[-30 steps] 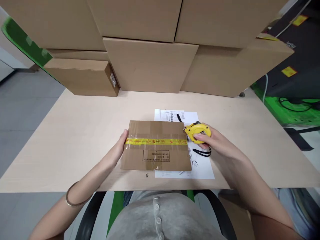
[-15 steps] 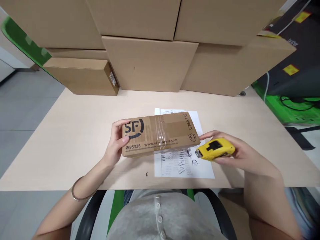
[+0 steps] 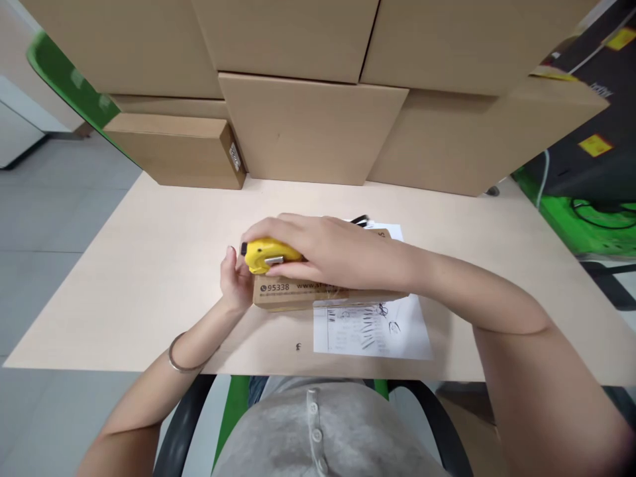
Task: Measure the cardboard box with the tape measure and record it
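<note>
The brown cardboard parcel box (image 3: 288, 299), printed with a web address, lies over a printed paper sheet (image 3: 372, 338). My right hand (image 3: 332, 248) reaches across its top, wrapped round a yellow tape measure (image 3: 265, 255), whose black end points left at the box's left end. My left hand (image 3: 236, 281) is at that same end, its thumb raised off the box and apart. The other left fingers are mostly hidden behind the tape measure and the box. Most of the box top is covered by my right hand.
Large cardboard boxes (image 3: 313, 132) line the back of the table (image 3: 163, 298). A smaller carton (image 3: 171, 156) stands at the back left. Behind my right hand a small black object (image 3: 360, 220) shows, too little visible to name. A dark machine (image 3: 586, 139) stands beyond the right side.
My right hand has swung left with the tape measure, from the box's right end to over its left end. My left thumb has come off the box top.
</note>
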`<state>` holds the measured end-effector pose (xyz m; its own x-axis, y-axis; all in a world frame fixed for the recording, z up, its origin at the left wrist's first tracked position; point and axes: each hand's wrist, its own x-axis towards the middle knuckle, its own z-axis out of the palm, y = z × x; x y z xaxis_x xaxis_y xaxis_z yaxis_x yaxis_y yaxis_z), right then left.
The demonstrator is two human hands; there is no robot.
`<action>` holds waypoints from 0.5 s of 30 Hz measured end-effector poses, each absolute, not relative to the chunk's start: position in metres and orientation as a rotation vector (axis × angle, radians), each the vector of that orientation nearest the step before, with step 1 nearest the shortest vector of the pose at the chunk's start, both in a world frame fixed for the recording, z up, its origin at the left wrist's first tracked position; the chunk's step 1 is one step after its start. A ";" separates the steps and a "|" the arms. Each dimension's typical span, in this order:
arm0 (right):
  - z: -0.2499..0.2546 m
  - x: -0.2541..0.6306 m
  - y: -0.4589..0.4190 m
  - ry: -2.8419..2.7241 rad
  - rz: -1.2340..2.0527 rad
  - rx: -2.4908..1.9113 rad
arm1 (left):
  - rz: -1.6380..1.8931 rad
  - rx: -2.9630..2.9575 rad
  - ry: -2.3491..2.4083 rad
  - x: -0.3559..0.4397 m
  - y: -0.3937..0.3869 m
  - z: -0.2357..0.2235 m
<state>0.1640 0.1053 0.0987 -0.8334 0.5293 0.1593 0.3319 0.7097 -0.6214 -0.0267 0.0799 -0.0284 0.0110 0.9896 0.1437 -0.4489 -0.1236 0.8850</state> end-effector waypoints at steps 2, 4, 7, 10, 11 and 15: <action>0.096 0.161 0.105 -2.641 0.804 -0.728 | 1.437 1.002 0.762 -0.029 0.082 -0.032; 0.093 0.171 0.101 -2.651 0.798 -0.784 | 1.389 1.062 0.749 -0.032 0.084 -0.035; 0.093 0.206 0.095 -2.604 0.821 -0.880 | 1.345 1.122 0.709 -0.035 0.086 -0.039; 0.094 0.258 0.087 -2.527 0.821 -1.037 | 1.313 1.138 0.654 -0.036 0.087 -0.041; 0.093 0.277 0.083 -2.521 0.795 -1.084 | 1.311 1.141 0.642 -0.036 0.087 -0.042; 0.086 0.338 0.071 -2.368 0.660 -1.342 | 1.319 1.169 0.637 -0.038 0.089 -0.044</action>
